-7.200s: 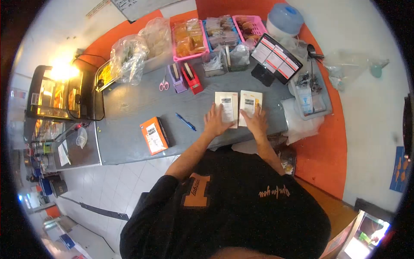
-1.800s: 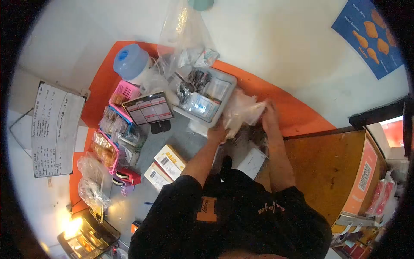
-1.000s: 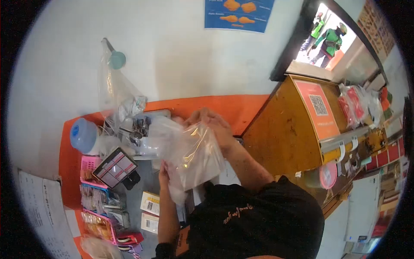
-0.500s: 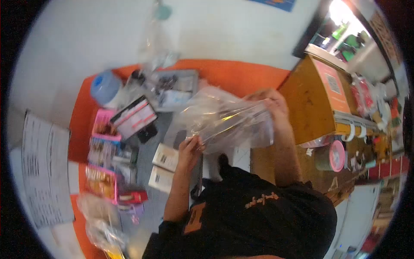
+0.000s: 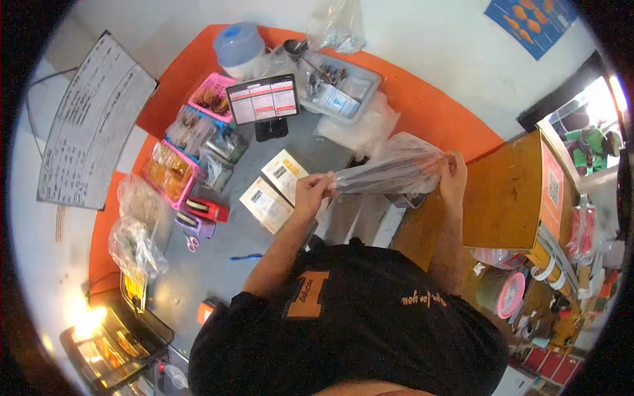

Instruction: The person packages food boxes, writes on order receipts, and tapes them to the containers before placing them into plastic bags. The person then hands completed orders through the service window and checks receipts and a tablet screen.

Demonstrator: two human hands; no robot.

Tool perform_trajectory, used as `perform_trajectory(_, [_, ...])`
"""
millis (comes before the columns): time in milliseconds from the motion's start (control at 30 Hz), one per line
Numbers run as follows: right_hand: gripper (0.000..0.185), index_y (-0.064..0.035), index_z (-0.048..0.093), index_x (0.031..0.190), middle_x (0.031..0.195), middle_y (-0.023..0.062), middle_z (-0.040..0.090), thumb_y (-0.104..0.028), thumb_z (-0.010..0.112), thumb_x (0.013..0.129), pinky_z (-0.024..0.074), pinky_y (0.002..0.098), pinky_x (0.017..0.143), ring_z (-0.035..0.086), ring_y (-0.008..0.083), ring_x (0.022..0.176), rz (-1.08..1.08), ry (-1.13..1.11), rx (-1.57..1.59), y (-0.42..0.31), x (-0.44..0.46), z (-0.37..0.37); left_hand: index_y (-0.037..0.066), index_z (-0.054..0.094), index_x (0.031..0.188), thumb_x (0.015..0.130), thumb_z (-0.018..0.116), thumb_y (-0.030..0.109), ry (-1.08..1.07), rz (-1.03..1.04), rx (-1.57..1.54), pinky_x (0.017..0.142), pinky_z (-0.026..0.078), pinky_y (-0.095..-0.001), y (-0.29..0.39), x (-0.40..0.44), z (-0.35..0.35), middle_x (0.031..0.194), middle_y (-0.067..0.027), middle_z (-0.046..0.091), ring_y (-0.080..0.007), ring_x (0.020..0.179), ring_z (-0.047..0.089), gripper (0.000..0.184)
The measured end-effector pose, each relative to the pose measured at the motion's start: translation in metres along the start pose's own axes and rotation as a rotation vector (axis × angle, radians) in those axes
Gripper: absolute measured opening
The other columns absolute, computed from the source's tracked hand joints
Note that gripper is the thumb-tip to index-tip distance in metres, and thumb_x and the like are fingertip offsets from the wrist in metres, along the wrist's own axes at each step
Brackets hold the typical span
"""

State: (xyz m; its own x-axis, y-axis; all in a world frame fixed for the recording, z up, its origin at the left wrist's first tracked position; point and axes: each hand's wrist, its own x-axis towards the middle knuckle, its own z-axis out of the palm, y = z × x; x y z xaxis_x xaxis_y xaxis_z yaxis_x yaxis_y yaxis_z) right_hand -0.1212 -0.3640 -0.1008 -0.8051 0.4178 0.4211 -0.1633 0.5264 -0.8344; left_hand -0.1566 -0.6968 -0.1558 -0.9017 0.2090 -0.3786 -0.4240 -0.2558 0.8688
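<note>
A clear plastic bag is stretched sideways between my two hands, above the right edge of the grey table. My left hand pinches one end of it, close to two white-and-yellow boxes lying on the table. Its other end is gripped by the fingers of my right hand, near the wooden cabinet. Behind the bag, a pile of clear plastic lies beside a grey tray of packets.
A tablet on a stand stands at the back. Pink baskets of packets, tape dispensers, scissors and a blue pen lie leftward. At right are a wooden cabinet and a pink-rimmed bin.
The bag has gone from bunched and loose to pulled taut and narrower between my hands. The view has turned and shifted, showing more of the table's left side.
</note>
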Motion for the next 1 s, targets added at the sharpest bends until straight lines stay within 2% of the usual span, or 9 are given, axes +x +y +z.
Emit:
perform_trajectory(167, [0.017, -0.0013, 0.057, 0.094, 0.079, 0.0039, 0.056, -0.017, 0.061, 0.089, 0.0429, 0.0266, 0.061, 0.053, 0.0116, 0.070, 0.139, 0.001, -0.090, 0.012, 0.000, -0.004, -0.003, 0.062, 0.103, 0.089, 0.064, 0.013, -0.098, 0.072, -0.182, 0.074, 0.057, -0.0305, -0.027, -0.008, 0.018, 0.090, -0.0097, 0.065, -0.0160, 0.077, 0.063, 0.021])
perform_trajectory(233, [0.025, -0.0014, 0.057, 0.096, 0.081, 0.0062, 0.059, -0.023, 0.065, 0.087, 0.0451, 0.0305, 0.064, 0.056, 0.0160, 0.071, -0.372, 0.310, -0.847, -0.002, -0.006, 0.005, -0.001, 0.060, 0.108, 0.090, 0.062, 0.014, -0.169, 0.008, -0.135, 0.074, 0.055, -0.0306, -0.047, -0.003, 0.020, 0.091, -0.0071, 0.064, -0.0165, 0.079, 0.062, 0.024])
perform_trajectory(367, [0.029, 0.0016, 0.066, 0.094, 0.078, 0.0124, 0.066, -0.025, 0.070, 0.082, 0.0480, 0.0317, 0.067, 0.062, 0.0179, 0.073, 0.140, -0.573, 0.069, 0.001, -0.050, 0.039, 0.000, 0.063, 0.106, 0.089, 0.061, 0.011, -0.041, -0.062, -0.201, 0.077, 0.053, -0.0323, -0.050, -0.018, 0.069, 0.089, -0.0097, 0.064, -0.0209, 0.084, 0.063, 0.020])
perform_trajectory(433, [0.023, 0.0016, 0.067, 0.095, 0.077, 0.0123, 0.067, -0.020, 0.065, 0.086, 0.0470, 0.0314, 0.061, 0.060, 0.0132, 0.068, 0.139, -0.807, 0.057, -0.010, -0.066, 0.063, 0.001, 0.063, 0.105, 0.086, 0.064, 0.015, -0.104, 0.264, 0.203, 0.081, 0.051, -0.0325, -0.080, -0.012, 0.080, 0.097, -0.0092, 0.064, -0.0212, 0.090, 0.062, 0.023])
perform_trajectory(600, [0.025, 0.0039, 0.062, 0.087, 0.067, 0.0113, 0.062, -0.021, 0.065, 0.086, 0.0465, 0.0334, 0.059, 0.059, 0.0157, 0.064, 0.162, -0.884, 0.113, -0.003, -0.063, 0.070, 0.000, 0.064, 0.103, 0.078, 0.069, 0.019, -0.073, 0.374, 0.331, 0.081, 0.049, -0.0353, -0.072, -0.019, 0.084, 0.099, -0.0085, 0.067, -0.0205, 0.088, 0.063, 0.031])
perform_trajectory(733, [0.023, -0.0034, 0.052, 0.078, 0.075, 0.0198, 0.057, -0.022, 0.054, 0.090, 0.0451, 0.0501, 0.063, 0.058, 0.0407, 0.071, -0.250, -0.622, -0.493, 0.015, -0.029, 0.043, 0.001, 0.058, 0.081, 0.084, 0.055, 0.006, 0.357, 0.221, 0.394, 0.064, 0.049, -0.0329, -0.087, -0.025, 0.023, 0.079, -0.0053, 0.061, -0.0169, 0.070, 0.059, 0.006])
perform_trajectory(800, [0.021, -0.0025, 0.050, 0.078, 0.070, 0.0189, 0.051, -0.019, 0.056, 0.090, 0.0403, 0.0492, 0.059, 0.055, 0.0393, 0.067, -0.286, -0.536, -0.388, 0.040, 0.019, 0.008, 0.008, 0.048, 0.068, 0.086, 0.048, 0.001, 0.577, 0.338, -0.118, 0.055, 0.044, -0.0290, -0.111, -0.017, -0.035, 0.067, -0.0012, 0.052, -0.0115, 0.063, 0.052, 0.019])
perform_trajectory(900, [0.022, -0.0021, 0.050, 0.081, 0.074, 0.0175, 0.053, -0.020, 0.062, 0.087, 0.0423, 0.0462, 0.062, 0.057, 0.0371, 0.070, -0.361, -0.569, -0.407, 0.059, 0.014, 0.013, 0.012, 0.042, 0.063, 0.086, 0.051, 0.002, 0.815, 0.284, -0.587, 0.052, 0.041, -0.0262, -0.056, -0.040, 0.023, 0.060, 0.0016, 0.047, -0.0085, 0.058, 0.048, 0.027])
perform_trajectory(1000, [0.034, -0.0050, 0.055, 0.105, 0.098, 0.0179, 0.057, -0.025, 0.069, 0.081, 0.0476, 0.0401, 0.076, 0.058, 0.0362, 0.089, -0.360, -0.647, -0.310, 0.030, -0.001, 0.015, 0.008, 0.045, 0.064, 0.087, 0.056, 0.007, 0.773, 0.334, -0.153, 0.053, 0.042, -0.0270, -0.033, -0.055, 0.046, 0.059, 0.0023, 0.047, -0.0101, 0.060, 0.051, 0.026])
